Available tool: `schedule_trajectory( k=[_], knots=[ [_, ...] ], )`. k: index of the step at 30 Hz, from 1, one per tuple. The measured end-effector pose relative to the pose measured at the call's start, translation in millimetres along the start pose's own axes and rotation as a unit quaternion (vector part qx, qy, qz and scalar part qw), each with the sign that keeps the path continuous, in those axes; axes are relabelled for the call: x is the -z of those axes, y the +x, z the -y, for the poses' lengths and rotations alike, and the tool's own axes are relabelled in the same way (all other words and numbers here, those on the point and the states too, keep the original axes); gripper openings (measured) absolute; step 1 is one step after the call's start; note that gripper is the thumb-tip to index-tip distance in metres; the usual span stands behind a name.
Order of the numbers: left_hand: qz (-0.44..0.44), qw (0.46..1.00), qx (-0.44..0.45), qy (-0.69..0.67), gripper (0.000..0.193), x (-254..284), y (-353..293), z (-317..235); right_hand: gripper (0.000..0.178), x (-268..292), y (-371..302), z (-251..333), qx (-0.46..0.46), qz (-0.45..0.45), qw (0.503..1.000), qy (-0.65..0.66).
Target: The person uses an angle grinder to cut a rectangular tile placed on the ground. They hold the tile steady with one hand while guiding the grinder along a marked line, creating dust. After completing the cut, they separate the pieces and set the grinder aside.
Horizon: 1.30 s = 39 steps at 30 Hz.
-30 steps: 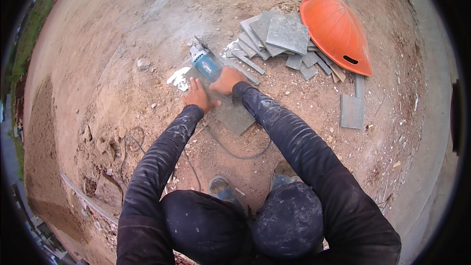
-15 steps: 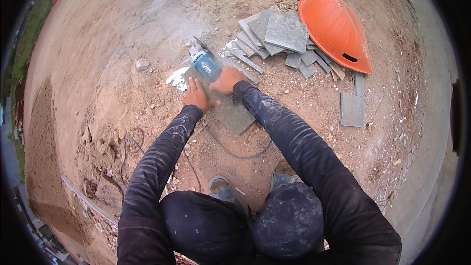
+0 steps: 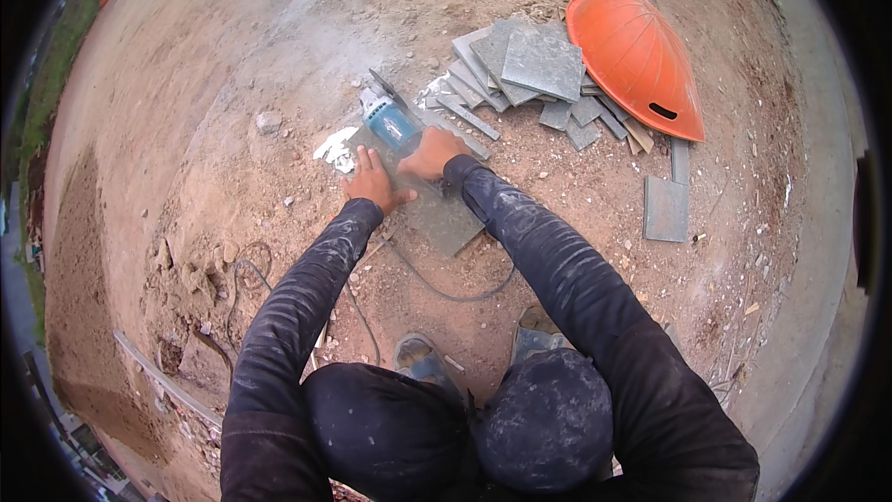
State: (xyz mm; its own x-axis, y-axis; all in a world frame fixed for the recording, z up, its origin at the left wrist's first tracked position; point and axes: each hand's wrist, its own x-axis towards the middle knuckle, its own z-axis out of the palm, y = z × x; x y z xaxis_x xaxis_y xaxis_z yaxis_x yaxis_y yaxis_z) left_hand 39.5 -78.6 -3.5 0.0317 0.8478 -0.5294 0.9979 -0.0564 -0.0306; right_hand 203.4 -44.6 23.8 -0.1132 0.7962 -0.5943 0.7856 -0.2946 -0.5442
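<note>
My right hand (image 3: 433, 153) is wrapped round the rear of a blue angle grinder (image 3: 392, 125). The grinder's head and disc point away from me, over a grey tile (image 3: 444, 226) on the dirt. My left hand (image 3: 371, 182) lies with fingers spread on the left side of that tile, just short of the grinder. Pale dust hangs and lies beyond the disc. Where the disc meets the tile is hard to make out. A dark power cord (image 3: 446, 296) loops over the ground between the tile and my feet.
Grey tiles (image 3: 543, 63) and cut strips lie stacked at the far right, with an overturned orange basin (image 3: 637, 65) leaning on them. One small tile (image 3: 666, 208) lies apart, nearer me. White scraps (image 3: 338, 149) sit left of the grinder. A concrete strip (image 3: 818, 316) runs along the right.
Almost nothing differs. The grinder and my right hand have shifted very slightly to the right; my left hand stays in place.
</note>
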Motion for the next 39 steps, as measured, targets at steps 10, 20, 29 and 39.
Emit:
schedule_trajectory(
  k=[10, 20, 29, 39],
  knots=[
    [0.038, 0.998, -0.003, 0.044, 0.126, 11.1, -3.2, -3.9, 0.067, -2.2, -1.8, -2.0, -0.013, -0.005, 1.000, 0.025],
    [0.065, 0.997, 0.004, 0.040, 0.124, 21.1, -5.4, -8.3, 0.079, -3.6, -2.8, -5.7, 0.004, -0.007, 1.000, 0.010],
    [0.048, 0.998, -0.001, 0.039, 0.125, 17.9, -6.8, -4.6, 0.067, 0.0, -12.6, -2.7, -0.007, -0.012, 1.000, 0.007],
    [0.046, 0.998, 0.002, 0.039, 0.125, 16.9, -6.3, -4.9, 0.070, 0.1, -9.0, -6.6, -0.016, 0.008, 1.000, 0.011]
  ],
)
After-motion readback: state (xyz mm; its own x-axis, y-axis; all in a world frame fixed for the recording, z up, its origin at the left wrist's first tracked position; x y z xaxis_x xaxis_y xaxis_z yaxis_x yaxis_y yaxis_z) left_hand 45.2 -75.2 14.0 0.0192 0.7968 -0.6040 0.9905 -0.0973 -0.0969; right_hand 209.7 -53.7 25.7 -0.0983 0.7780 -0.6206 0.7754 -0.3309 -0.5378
